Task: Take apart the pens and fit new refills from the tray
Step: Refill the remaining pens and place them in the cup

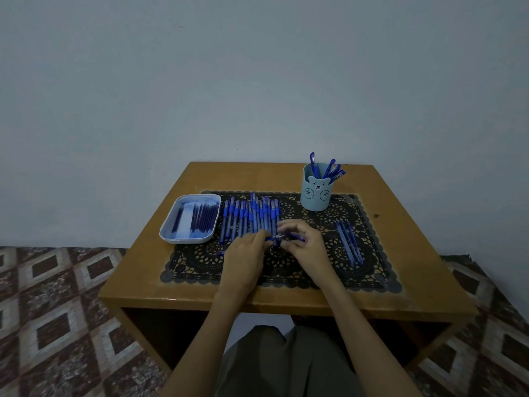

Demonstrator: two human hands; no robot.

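- A small wooden table (400,253) stands against a plain wall, with a dark lace mat (315,270) spread over its top.
- Both hands meet over the middle of the mat on one blue pen (286,238), which lies crosswise, from 9 to 3 o'clock.
- The left hand (246,255) has its grip clenched on the pen's 9 o'clock end; the right hand (303,242) is grasping the 3 o'clock end, fingers curled over it.
- A thin pale tip shows between the two hands; whether the pen is already parted there is too small to tell.
- Just beyond the hands, toward 12 o'clock, a row of blue pens (252,217) lies side by side on the mat, caps pointing away.
- At 10 o'clock from the hands, a white tray (169,230) sits at the mat's edge, holding dark blue refills (203,219) laid lengthwise.
- At 1 o'clock, a pale blue cup (315,193) with a bear face stands upright, with several capped pens (332,169) leaning in it.
- At 3 o'clock, well apart from the row, a few pens (349,242) lie together on the mat.
- A patterned floor (57,310) surrounds the table.
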